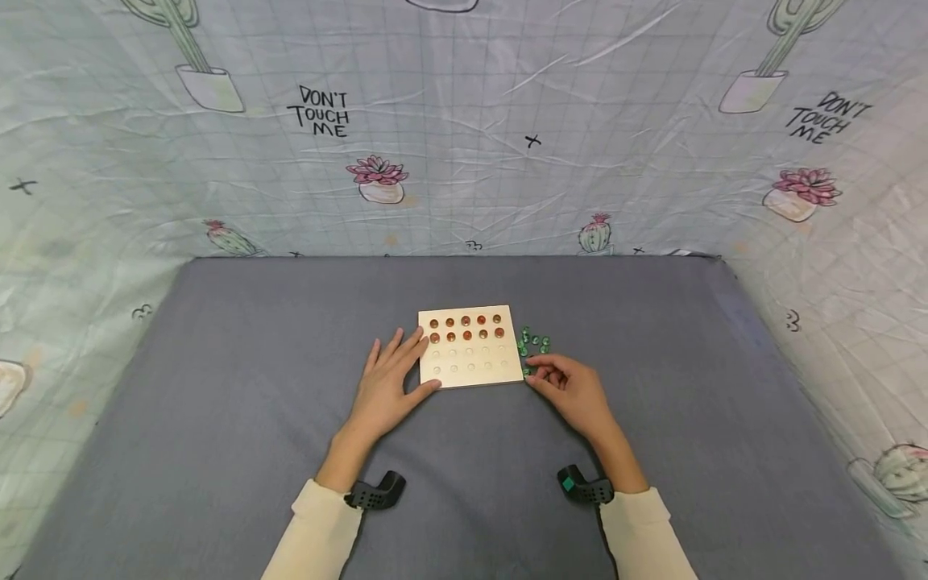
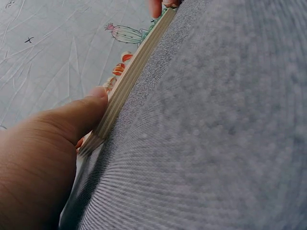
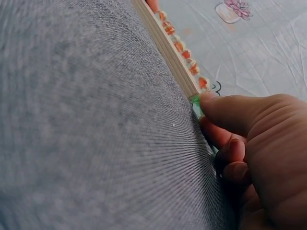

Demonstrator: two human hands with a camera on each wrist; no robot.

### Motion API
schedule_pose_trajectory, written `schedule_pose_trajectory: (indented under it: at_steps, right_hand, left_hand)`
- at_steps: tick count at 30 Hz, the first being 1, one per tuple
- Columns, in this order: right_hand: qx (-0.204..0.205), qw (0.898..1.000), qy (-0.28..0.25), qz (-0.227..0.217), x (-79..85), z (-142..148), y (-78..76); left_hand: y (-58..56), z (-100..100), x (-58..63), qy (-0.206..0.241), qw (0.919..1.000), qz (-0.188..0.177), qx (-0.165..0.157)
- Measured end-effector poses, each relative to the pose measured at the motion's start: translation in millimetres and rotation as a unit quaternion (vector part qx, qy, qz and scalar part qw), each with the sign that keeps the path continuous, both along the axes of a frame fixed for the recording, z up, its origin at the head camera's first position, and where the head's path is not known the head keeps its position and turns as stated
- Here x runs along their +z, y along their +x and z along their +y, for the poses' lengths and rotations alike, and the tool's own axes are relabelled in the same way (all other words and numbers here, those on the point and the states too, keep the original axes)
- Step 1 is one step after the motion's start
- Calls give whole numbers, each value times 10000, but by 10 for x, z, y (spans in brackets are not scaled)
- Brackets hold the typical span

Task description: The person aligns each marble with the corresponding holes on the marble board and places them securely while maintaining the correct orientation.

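A flat wooden board (image 1: 471, 361) with rows of round hollows lies on the grey cloth. Orange-red glass marbles (image 1: 467, 335) sit in its two far rows; bare hollows show in the two near rows. My left hand (image 1: 387, 392) rests with spread, fairly straight fingers at the board's left side, its thumb (image 2: 91, 108) along the near edge. At the near right corner my right hand (image 1: 577, 396) pinches a green marble (image 3: 195, 106) between thumb and index finger, the other fingers curled under. Several more green marbles (image 1: 535, 340) lie along the board's right edge.
Grey cloth (image 1: 254, 379) covers the table around the board. A pale curtain (image 1: 464, 193) printed with cacti hangs behind the far edge and down both sides. Each wrist wears a black camera band (image 1: 377, 491) above a cream sleeve (image 1: 319, 528).
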State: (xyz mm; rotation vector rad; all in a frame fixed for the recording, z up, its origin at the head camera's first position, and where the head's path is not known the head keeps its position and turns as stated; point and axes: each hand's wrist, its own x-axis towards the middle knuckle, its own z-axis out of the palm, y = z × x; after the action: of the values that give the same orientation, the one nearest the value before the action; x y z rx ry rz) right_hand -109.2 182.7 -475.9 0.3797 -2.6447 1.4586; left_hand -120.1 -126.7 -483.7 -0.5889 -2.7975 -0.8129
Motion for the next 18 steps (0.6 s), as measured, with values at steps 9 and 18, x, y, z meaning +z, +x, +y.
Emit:
schedule_pose_trajectory:
  at_steps: [9, 18]
  right_hand:
    - [-11, 9988, 408, 273, -13, 5, 16]
    - [-28, 9949, 789, 632, -20, -33, 4]
  left_hand:
    - [2, 9, -3, -42, 10000, -37, -48]
    - [6, 11, 4, 25, 10000, -20, -7]
